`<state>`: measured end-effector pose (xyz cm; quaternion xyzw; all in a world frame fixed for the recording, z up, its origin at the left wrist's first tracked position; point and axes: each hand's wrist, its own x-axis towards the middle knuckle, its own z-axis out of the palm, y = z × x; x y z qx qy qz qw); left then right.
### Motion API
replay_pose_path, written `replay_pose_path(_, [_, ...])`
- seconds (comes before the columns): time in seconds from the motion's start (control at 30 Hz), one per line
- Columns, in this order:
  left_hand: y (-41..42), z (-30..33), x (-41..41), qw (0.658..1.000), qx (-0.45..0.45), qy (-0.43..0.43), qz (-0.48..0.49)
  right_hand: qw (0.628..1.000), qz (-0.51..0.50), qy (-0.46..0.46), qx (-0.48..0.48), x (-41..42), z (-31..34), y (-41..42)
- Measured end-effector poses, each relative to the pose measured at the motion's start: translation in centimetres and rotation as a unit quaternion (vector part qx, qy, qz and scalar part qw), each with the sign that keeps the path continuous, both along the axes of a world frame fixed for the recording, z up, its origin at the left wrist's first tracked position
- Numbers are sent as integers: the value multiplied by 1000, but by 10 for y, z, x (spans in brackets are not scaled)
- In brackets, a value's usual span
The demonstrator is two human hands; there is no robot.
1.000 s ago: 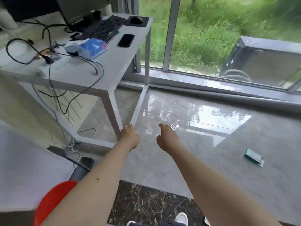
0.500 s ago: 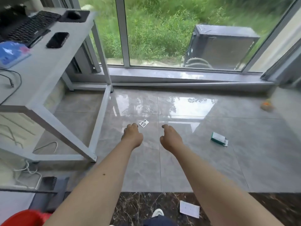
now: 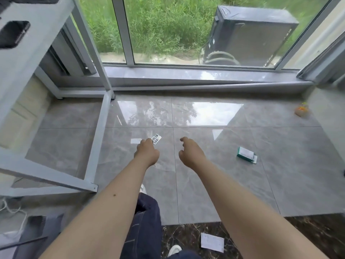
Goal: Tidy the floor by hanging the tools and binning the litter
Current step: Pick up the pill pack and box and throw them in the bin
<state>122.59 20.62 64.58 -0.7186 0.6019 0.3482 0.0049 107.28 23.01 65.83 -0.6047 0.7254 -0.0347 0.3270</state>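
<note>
Left fingers: the left hand [image 3: 147, 154] was stretched out low over the floor [image 3: 214, 176], its fingers [image 3: 143, 143] curled loosely under; their tips sat right at the near edge of the blister pack [image 3: 156, 138], but whether they touched or pinched it could not be told.
Right fingers: the right hand [image 3: 190, 153] hung beside the left, apart from it, fingers loosely curled with the thumb out to the side, holding nothing.
Blister pack: a small silvery strip lay flat on the grey tile, just beyond the left hand and right of the desk leg [image 3: 97, 139].
Box: a green and white carton [image 3: 246, 154] lay on the tile well to the right of the right hand, one flap open.
Paper: a white slip [image 3: 212, 242] lay on the dark marbled strip near the lower edge, between the right arm and a white shoe [image 3: 173, 249].
Orange litter: a small blurred orange lump [image 3: 301, 110] sat by the right wall, near the window sill.
Desk: the white desk [image 3: 37, 40] stood at left, with a black phone [image 3: 14, 33] on top; cables and a dark object lay under it.
Window: tall panes looked out on grass and a dark grey unit [image 3: 250, 34].
</note>
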Motion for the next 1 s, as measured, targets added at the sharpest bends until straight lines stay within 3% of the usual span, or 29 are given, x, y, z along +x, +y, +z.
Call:
replay_pose_path(0.33, [-168, -65, 26, 997, 71, -1, -16, 996, -42, -14, 80, 34, -57, -172])
replay_pose_path(0.53, [-251, -118, 37, 996, 87, -12, -19, 996, -41, -25, 74, 49, -105, -262])
replay_pose_path(1.0, [-353, -362, 26, 989, 142, 1, 44, 988, -53, -45, 141, 38, -348, -371])
